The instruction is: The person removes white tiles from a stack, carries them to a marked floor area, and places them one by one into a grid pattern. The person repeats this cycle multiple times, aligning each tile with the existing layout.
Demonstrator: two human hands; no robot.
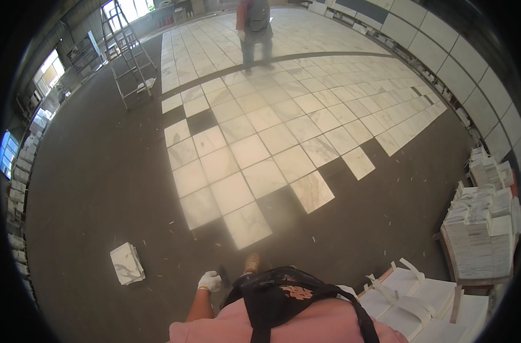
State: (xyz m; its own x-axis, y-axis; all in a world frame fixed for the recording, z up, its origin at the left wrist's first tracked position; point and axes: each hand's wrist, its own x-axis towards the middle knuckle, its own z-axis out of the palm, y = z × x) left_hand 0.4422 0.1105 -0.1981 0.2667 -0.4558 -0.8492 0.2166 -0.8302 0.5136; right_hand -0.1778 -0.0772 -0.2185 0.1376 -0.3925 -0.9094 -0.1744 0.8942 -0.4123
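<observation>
My left hand (pixel 210 281), in a white work glove, hangs beside my body over the dark floor. Its fingers look loosely curled, and no object shows in them. My right hand is out of sight, on the far side of my body. Ahead of my feet lie rows of white marble tiles (pixel 266 174) with grey veining, set out flat with dark gaps in places. The closest tile (pixel 247 224) is just beyond my shoe. A small stack of marble tiles (pixel 126 264) sits on the floor to the left, apart from my hand.
Strapped white tile stacks (pixel 412 311) stand close at my right, with more piled tiles (pixel 480 234) on a pallet behind. Another person (pixel 256 28) stands on the far tiles. A stepladder (pixel 126 57) is at the back left. Larger slabs (pixel 466 66) line the right wall.
</observation>
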